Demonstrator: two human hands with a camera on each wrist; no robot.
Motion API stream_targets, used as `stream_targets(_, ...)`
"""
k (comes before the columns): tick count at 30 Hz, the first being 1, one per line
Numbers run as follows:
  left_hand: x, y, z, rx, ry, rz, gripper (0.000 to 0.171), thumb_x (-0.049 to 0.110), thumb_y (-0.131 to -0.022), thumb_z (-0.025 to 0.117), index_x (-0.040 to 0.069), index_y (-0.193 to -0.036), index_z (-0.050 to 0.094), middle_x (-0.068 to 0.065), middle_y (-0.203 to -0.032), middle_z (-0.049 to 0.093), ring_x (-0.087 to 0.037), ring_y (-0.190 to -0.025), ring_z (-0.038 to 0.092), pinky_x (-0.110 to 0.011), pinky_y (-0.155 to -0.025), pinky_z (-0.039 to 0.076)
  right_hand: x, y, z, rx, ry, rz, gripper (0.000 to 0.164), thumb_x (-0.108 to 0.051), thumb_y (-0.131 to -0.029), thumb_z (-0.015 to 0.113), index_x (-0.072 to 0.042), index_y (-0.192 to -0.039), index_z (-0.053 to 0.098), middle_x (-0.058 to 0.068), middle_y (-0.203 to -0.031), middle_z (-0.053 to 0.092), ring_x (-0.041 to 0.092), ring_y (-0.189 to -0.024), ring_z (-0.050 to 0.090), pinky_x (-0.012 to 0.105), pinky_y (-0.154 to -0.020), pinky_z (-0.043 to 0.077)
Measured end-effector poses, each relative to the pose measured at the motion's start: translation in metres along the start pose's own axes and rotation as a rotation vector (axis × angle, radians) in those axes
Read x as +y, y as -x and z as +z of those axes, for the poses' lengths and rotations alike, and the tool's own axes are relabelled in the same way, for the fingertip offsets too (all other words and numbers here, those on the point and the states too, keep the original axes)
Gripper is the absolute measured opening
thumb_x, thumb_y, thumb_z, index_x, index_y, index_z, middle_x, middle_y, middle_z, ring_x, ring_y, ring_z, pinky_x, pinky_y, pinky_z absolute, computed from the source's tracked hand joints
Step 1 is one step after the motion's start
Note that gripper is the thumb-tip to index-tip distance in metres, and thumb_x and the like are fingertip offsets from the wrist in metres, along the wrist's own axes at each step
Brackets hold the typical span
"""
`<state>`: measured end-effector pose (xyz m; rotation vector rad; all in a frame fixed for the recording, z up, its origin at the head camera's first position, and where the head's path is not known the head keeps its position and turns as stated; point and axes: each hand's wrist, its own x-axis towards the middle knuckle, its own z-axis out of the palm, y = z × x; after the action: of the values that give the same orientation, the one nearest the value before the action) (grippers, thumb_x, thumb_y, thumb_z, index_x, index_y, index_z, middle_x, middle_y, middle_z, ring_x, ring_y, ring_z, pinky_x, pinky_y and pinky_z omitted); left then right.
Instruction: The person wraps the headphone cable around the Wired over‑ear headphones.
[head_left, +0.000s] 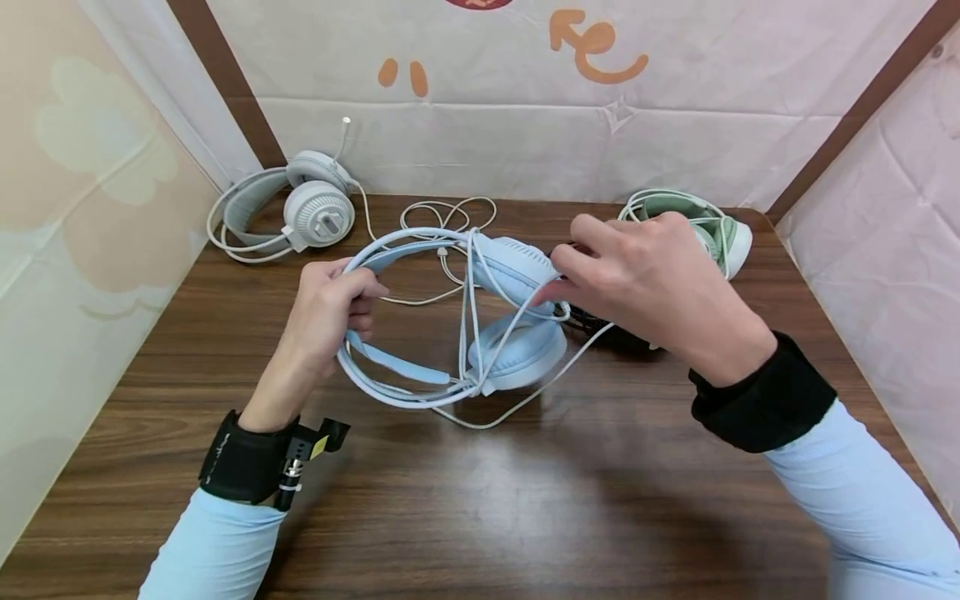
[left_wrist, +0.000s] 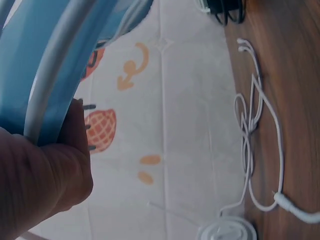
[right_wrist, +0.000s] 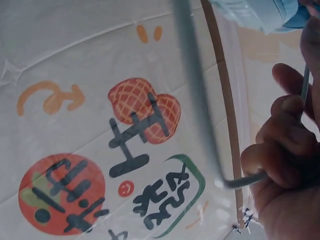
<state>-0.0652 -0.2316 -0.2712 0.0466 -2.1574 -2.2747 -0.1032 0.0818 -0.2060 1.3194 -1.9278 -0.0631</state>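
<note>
Light blue headphones (head_left: 525,348) are held up over the middle of the wooden table, ear cups toward the right. My left hand (head_left: 321,304) grips their headband (left_wrist: 30,65) at its top, fingers curled round the padding. A thin pale cable (head_left: 480,427) is wound in several turns across the headband ends and ear cups. Beside the upper ear cup, my right hand (head_left: 645,279) pinches part of this cable. In the right wrist view, the cable (right_wrist: 200,100) runs in a bent strand into the curled fingers (right_wrist: 285,135).
White-grey headphones (head_left: 318,215) with a microphone stand at the back left, their cable (head_left: 480,200) spread behind the blue pair. Green headphones (head_left: 738,247) sit at the back right. A black object (head_left: 626,340) is partly hidden under my right hand. Printed cloth walls (head_left: 487,158) enclose the table.
</note>
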Motion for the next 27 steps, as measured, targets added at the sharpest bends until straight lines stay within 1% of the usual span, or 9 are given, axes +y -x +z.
stream_targets(2,0.002,0.001,-0.004,-0.01,-0.043,0.005,0.028,-0.001,-0.086,0.052,0.011,-0.062,0.043,0.004,-0.056,0.023,-0.014,-0.05,0.019,-0.031,-0.048,0.015,0.005,0.0,-0.004,-0.004,-0.012,-0.006,0.04,-0.035,-0.098,0.067,-0.011,-0.075,0.045,0.003,-0.069,0.039,0.017,-0.046,0.036,0.03,-0.04,0.025)
stream_targets(4,0.003,0.001,-0.006,-0.033,-0.106,0.005,0.029,0.0,-0.085,0.053,0.012,-0.062,0.04,0.006,-0.055,0.025,-0.012,-0.048,0.022,-0.027,-0.045,0.02,0.01,-0.002,-0.005,0.013,-0.027,-0.008,0.035,-0.031,-0.102,0.061,-0.01,-0.077,0.048,0.004,-0.07,0.04,0.017,-0.048,0.038,0.031,-0.04,0.025)
stream_targets(7,0.002,0.003,-0.006,-0.107,-0.167,0.002,0.024,-0.001,-0.083,0.053,0.011,-0.065,0.042,0.007,-0.054,0.027,-0.009,-0.047,0.025,-0.024,-0.044,0.027,0.016,-0.006,-0.002,0.048,-0.045,-0.014,0.031,-0.03,-0.104,0.058,-0.011,-0.08,0.053,0.003,-0.069,0.04,0.017,-0.046,0.034,0.031,-0.04,0.022)
stream_targets(9,0.001,0.006,-0.005,-0.175,-0.149,-0.009,0.022,-0.002,-0.082,0.052,0.01,-0.066,0.042,0.007,-0.054,0.027,-0.009,-0.048,0.023,-0.023,-0.044,0.025,0.019,-0.008,0.003,0.052,-0.058,-0.01,0.028,-0.031,-0.104,0.058,-0.012,-0.083,0.059,0.003,-0.068,0.043,0.018,-0.045,0.033,0.031,-0.04,0.022)
stream_targets(12,-0.001,0.009,-0.004,-0.284,-0.078,-0.011,0.017,-0.004,-0.081,0.049,0.007,-0.07,0.043,0.005,-0.056,0.022,-0.013,-0.049,0.016,-0.025,-0.045,0.016,0.025,-0.011,0.014,0.027,-0.122,0.018,0.021,-0.032,-0.101,0.063,-0.016,-0.09,0.069,0.002,-0.068,0.049,0.016,-0.045,0.038,0.031,-0.04,0.025)
stream_targets(15,-0.004,0.01,-0.004,-0.372,0.025,0.003,0.019,-0.008,-0.08,0.044,0.007,-0.07,0.039,0.002,-0.058,0.017,-0.015,-0.049,0.011,-0.028,-0.046,0.008,0.031,-0.012,0.027,0.014,-0.242,0.059,0.014,-0.028,-0.097,0.069,-0.016,-0.095,0.076,0.001,-0.067,0.054,0.013,-0.048,0.043,0.028,-0.043,0.028)
stream_targets(21,-0.012,0.006,-0.01,-0.527,0.233,0.116,0.024,-0.01,-0.077,0.033,0.011,-0.07,0.024,0.0,-0.057,0.013,-0.015,-0.047,0.007,-0.029,-0.043,0.003,0.041,-0.005,0.055,-0.025,-0.549,0.17,0.012,-0.015,-0.094,0.073,-0.01,-0.102,0.08,0.002,-0.074,0.065,0.007,-0.059,0.045,0.021,-0.056,0.03)
stream_targets(24,-0.017,0.003,-0.012,-0.626,0.383,0.157,0.022,-0.011,-0.076,0.027,0.01,-0.07,0.023,0.001,-0.056,0.015,-0.013,-0.044,0.008,-0.027,-0.042,0.004,0.041,0.001,0.072,-0.077,-0.699,0.243,0.015,-0.01,-0.095,0.07,-0.009,-0.107,0.079,0.003,-0.084,0.073,0.006,-0.065,0.05,0.018,-0.062,0.034)
stream_targets(27,-0.021,0.001,-0.014,-0.702,0.579,0.137,0.021,-0.011,-0.076,0.022,0.01,-0.069,0.023,0.002,-0.057,0.017,-0.011,-0.045,0.011,-0.024,-0.043,0.006,0.038,0.01,0.086,-0.138,-0.81,0.311,0.018,-0.009,-0.098,0.066,-0.009,-0.111,0.078,0.004,-0.094,0.077,0.005,-0.068,0.054,0.019,-0.065,0.038)
